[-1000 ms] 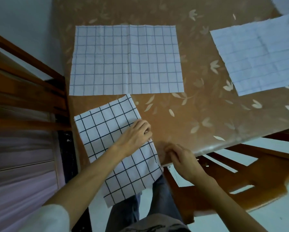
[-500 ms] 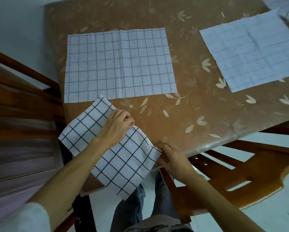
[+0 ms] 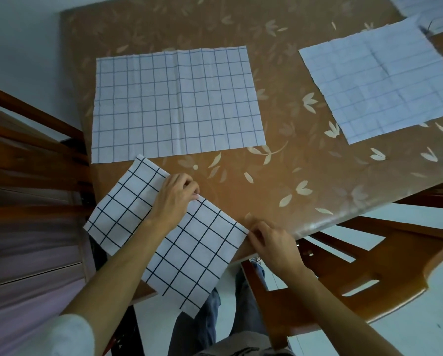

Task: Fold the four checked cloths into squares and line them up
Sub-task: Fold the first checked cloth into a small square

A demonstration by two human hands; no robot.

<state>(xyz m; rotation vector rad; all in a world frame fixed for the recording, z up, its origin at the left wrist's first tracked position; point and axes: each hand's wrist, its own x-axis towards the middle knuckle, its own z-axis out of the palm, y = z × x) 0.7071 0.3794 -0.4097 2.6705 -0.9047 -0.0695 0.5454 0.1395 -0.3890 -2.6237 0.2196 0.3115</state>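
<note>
Fingers point(image 3: 187, 185) of the left hand point(image 3: 174, 201) are curling over the far edge of a bold-checked cloth point(image 3: 192, 250), gripping it about midway along. The fingers point(image 3: 259, 228) of the right hand point(image 3: 275, 244) are pinching the same cloth's right-hand corner. The cloth is lying turned at an angle across the near left corner of the worktop point(image 3: 292, 163), which is wearing a brown, leaf-patterned cover. The cloth's near portion is hanging past the worktop's edge above the person's jeans point(image 3: 207, 317), and its left corner is jutting out over the side.

Just beyond it, a fine-checked cloth point(image 3: 176, 104) is lying spread flat and square to the worktop, a crease running down its middle; its near edge is sitting just beside the far corner of the held cloth. Well apart to the right, a third cloth point(image 3: 384, 80) is lying open at a slight tilt, and a fourth cloth point(image 3: 420, 6) is showing only partly at the top right corner of the view.

A wooden chair point(image 3: 369, 265) is standing at the worktop's near right side and a second chair point(image 3: 22, 163) at its left. A white sleeve point(image 3: 69, 337) is covering the left upper arm.
</note>
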